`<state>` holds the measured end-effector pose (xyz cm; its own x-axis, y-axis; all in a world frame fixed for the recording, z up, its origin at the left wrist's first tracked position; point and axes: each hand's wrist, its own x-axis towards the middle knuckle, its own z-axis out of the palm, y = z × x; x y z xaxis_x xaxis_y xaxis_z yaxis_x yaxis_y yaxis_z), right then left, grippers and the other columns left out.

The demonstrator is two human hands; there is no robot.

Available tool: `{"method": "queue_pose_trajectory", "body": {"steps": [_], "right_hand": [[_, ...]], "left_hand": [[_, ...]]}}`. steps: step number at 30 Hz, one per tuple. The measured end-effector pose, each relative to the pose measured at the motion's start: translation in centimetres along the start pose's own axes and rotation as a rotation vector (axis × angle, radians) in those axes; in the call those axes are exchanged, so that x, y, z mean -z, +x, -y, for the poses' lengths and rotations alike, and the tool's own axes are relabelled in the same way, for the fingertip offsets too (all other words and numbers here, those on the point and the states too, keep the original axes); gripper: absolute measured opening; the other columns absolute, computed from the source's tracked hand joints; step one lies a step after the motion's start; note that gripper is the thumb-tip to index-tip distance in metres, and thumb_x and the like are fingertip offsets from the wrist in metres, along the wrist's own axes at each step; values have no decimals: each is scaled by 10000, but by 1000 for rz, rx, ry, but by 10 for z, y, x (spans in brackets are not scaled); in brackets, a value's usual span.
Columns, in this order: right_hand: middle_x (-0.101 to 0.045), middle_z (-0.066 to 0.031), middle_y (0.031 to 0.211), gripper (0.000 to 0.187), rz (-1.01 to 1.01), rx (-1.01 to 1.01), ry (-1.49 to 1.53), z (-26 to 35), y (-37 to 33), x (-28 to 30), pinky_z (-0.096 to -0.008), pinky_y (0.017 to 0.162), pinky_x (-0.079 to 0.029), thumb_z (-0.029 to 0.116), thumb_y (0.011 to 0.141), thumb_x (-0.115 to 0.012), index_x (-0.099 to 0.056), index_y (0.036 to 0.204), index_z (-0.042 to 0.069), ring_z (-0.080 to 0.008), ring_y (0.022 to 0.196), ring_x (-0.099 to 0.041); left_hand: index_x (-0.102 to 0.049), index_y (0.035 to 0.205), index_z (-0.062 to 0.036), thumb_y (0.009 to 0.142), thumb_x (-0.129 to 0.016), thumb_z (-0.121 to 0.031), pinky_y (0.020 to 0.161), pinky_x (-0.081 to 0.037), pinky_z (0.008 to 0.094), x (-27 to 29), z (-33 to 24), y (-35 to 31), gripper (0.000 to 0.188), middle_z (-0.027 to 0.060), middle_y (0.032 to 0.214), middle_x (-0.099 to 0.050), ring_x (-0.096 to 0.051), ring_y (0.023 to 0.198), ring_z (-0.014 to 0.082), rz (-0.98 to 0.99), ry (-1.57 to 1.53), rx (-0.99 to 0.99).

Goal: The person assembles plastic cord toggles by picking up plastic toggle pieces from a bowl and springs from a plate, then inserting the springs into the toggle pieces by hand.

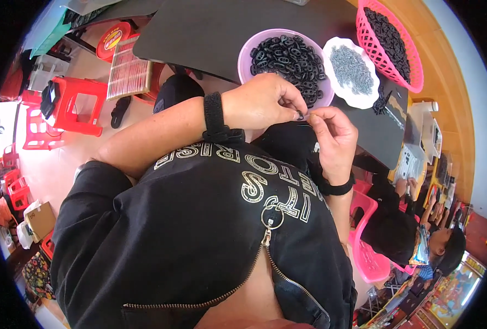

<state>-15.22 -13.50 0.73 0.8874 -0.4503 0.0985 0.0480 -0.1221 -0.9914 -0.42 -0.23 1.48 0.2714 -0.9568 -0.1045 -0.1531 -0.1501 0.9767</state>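
Note:
My left hand (262,101) reaches in front of the lilac bowl and pinches a small black plastic piece (300,115) between thumb and fingertips. Close against it, my right hand (335,140) is closed in a pinch too; what it holds is too small to make out. Just beyond them, the lilac bowl (244,59) is heaped with black oval pieces with holes (287,57). To its right, a white scalloped plate (365,101) carries many small silvery metal parts (352,70). Black wristbands circle both my wrists.
A pink lattice basket (370,39) of black pieces stands at the far right of the dark table (199,33). More black bits (381,101) lie beside the plate. Red stools (76,101) stand at left. At right, people (399,230) sit near a pink chair (370,257).

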Motion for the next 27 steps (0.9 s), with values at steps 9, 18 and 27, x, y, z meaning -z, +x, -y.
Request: {"method": "queue_pose_trajectory", "body": {"steps": [9, 18, 27], "right_hand": [[-599, 8, 791, 32, 37, -65, -3, -1, 0, -6, -183, 663, -430, -10, 859, -595, -608, 887, -17, -46, 724, -530], [-602, 3, 746, 37, 4, -31, -69, -9, -5, -6, -191, 614, -432, 12, 852, -612, -604, 832, -18, -47, 675, -523], [-610, 3, 731, 62, -20, -41, -97, -8, -1, -5, -191, 610, -433, 42, 847, -631, -623, 828, -17, -44, 667, -525]], "left_hand": [[-546, 971, -6, 808, -616, -6, 680, -479, 225, -1, 2, -2, 178, 26, 797, -597, -574, 734, 90, -25, -68, -61], [-549, 919, -21, 791, -617, 10, 716, -481, 222, -6, 9, 0, 148, 30, 816, -600, -583, 780, 88, -54, -167, -86], [-538, 952, -16, 800, -588, 39, 718, -482, 217, -9, 14, 2, 169, 18, 843, -586, -571, 770, 69, -35, -314, -86]]}}
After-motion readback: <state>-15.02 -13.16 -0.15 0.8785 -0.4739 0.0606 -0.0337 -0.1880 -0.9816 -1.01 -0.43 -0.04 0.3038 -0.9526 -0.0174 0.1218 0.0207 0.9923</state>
